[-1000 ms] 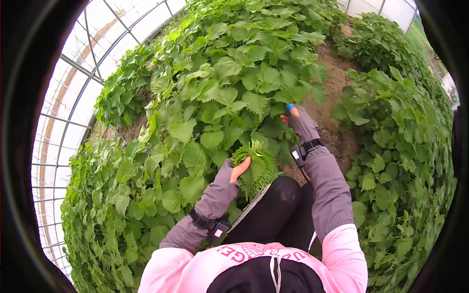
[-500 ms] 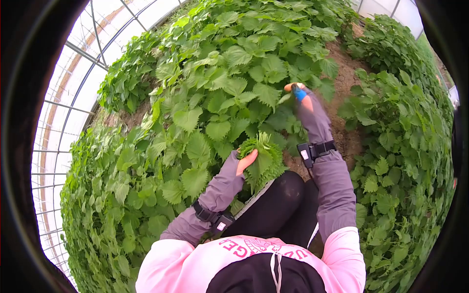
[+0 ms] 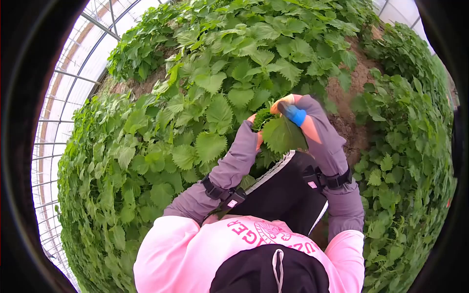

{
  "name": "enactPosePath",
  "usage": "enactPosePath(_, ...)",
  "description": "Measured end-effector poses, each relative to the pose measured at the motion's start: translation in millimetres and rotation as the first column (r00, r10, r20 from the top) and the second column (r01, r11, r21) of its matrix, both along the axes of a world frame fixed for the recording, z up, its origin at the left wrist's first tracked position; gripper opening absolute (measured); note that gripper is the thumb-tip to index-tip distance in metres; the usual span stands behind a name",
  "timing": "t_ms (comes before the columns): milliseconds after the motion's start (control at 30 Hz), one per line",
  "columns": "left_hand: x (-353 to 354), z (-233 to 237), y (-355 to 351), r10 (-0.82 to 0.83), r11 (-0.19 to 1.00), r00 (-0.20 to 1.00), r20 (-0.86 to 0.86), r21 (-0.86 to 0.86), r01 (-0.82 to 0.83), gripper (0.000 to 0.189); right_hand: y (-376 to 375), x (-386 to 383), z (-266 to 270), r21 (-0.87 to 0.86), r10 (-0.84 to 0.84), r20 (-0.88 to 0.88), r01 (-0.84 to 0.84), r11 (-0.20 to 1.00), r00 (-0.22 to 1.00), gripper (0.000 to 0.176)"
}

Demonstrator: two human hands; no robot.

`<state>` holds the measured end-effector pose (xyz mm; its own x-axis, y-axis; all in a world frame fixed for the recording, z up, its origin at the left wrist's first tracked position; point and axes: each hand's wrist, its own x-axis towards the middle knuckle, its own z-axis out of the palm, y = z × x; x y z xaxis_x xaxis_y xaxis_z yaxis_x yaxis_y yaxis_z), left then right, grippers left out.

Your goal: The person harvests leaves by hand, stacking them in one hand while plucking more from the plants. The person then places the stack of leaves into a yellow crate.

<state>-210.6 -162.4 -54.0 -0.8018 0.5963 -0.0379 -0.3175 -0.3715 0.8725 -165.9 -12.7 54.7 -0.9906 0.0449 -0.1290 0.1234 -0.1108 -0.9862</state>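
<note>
My left hand [image 3: 258,140] is closed around a stack of serrated green perilla leaves [image 3: 264,118], its thumb partly showing at the near side. My right hand [image 3: 288,106], with a blue band [image 3: 295,114] on it, is pinched at the stem end of a broad perilla leaf [image 3: 284,136], right against the stack. The leaf lies over the front of the bunch, above my knees. Its stem and some of my fingertips are hidden.
Dense perilla plants [image 3: 210,78] fill the bed ahead and to the left. More plants [image 3: 391,161] grow on the right, past a strip of bare soil [image 3: 352,93]. The greenhouse wall with metal tubes [image 3: 73,75] curves along the left.
My right hand has come from the plants ahead, back and left to the bunch, with a broad leaf now at its fingers. My left hand has risen slightly to the right with the stack.
</note>
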Motion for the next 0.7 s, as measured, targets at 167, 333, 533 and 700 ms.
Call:
enactPosePath(167,3.2,14.2,-7.3,-0.022,0.982,0.966,0.259,0.188,-0.028,0.021,-6.8,7.9,14.1,0.027,0.033,-0.022,-0.033,0.999,0.999,0.020)
enactPosePath(333,-5.1,2.7,-9.6,0.035,0.989,0.937,0.348,-0.146,0.017,0.020,-12.6,13.7,24.1,-0.025,0.091,0.041,-0.090,0.996,0.995,0.020)
enactPosePath(533,2.9,-34.4,-20.4,-0.133,0.966,0.979,0.152,0.241,0.094,0.035,-20.9,-1.7,-30.7,0.139,-0.082,-0.114,0.098,0.985,0.990,0.016)
enactPosePath(700,-15.7,-115.4,-40.6,-0.048,0.977,0.882,0.470,0.205,-0.055,0.037,-22.7,1.7,-31.1,0.224,-0.094,-0.038,0.100,0.969,0.995,0.020)
